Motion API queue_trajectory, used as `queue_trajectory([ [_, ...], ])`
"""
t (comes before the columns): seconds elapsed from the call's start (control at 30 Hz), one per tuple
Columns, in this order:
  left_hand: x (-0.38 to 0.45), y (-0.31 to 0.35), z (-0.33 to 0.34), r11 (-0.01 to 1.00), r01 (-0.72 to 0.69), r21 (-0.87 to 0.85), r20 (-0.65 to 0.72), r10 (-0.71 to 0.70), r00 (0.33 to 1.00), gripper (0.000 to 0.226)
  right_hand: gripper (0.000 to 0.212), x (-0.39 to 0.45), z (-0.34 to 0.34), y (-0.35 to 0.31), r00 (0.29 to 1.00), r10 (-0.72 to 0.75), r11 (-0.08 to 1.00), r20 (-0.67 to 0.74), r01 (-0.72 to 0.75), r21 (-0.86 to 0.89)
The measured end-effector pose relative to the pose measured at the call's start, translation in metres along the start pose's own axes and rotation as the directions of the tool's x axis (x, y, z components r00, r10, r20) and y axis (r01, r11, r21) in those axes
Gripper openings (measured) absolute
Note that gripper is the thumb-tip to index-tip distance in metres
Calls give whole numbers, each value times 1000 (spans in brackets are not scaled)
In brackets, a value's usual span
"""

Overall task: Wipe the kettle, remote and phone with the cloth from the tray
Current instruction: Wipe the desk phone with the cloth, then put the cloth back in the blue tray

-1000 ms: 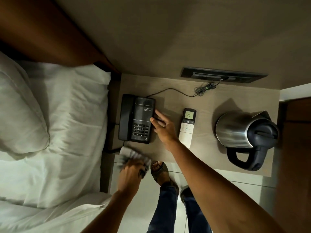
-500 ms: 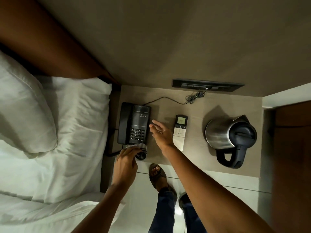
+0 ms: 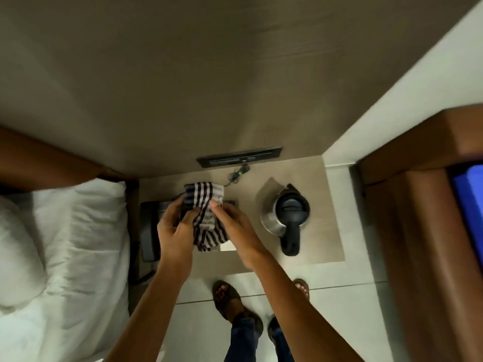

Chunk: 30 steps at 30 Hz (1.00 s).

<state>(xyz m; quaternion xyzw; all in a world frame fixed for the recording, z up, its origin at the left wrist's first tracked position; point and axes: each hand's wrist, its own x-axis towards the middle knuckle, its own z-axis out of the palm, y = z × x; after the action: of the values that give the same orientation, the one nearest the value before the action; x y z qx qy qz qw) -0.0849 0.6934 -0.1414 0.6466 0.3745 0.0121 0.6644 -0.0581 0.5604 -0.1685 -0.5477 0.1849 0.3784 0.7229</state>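
Both hands hold a striped black-and-white cloth (image 3: 205, 212) up above the bedside table (image 3: 326, 231). My left hand (image 3: 173, 226) grips its left side and my right hand (image 3: 231, 223) pinches its right side. The black phone (image 3: 148, 231) lies on the table's left part, mostly hidden behind my left hand and the cloth. Only a white end of the remote (image 3: 226, 246) shows under the cloth. The steel kettle (image 3: 286, 218) with a black lid and handle stands upright to the right, apart from my hands.
A bed with white sheets and a pillow (image 3: 65, 244) lies to the left. A dark socket panel (image 3: 239, 156) and a bundled cable (image 3: 236, 175) sit at the back of the table. A brown wooden frame (image 3: 418, 231) stands at the right. My feet (image 3: 227, 299) are on the tiled floor.
My head has pulled back and up. The left hand lifted the cloth from the phone's near edge, and the right hand left the phone's side and took hold of the cloth too.
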Motion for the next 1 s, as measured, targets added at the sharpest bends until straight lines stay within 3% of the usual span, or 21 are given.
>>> queue_trajectory([
  [0.1,-16,18,46,1000,-10,-7,116,10,993,27,39,-32,-35,-21,982,-128,986,-137,140,87],
  [0.23,-48,40,128,999,-43,32,258,33,966,25,23,-75,-97,-53,923,-222,942,-315,287,177],
  [0.4,-103,44,252,985,-108,135,402,45,914,24,40,-127,-202,-79,804,-256,880,-537,424,215],
  [0.67,-208,-7,432,927,-264,268,640,34,767,25,37,-204,-382,-53,565,-177,827,-806,530,190],
  [0.83,-271,-67,513,873,-353,338,799,-68,597,23,27,-241,-477,-3,417,-46,792,-908,569,222],
  [1.0,-316,-132,585,749,-506,428,868,-185,461,31,33,-264,-558,38,249,106,885,-963,419,205],
])
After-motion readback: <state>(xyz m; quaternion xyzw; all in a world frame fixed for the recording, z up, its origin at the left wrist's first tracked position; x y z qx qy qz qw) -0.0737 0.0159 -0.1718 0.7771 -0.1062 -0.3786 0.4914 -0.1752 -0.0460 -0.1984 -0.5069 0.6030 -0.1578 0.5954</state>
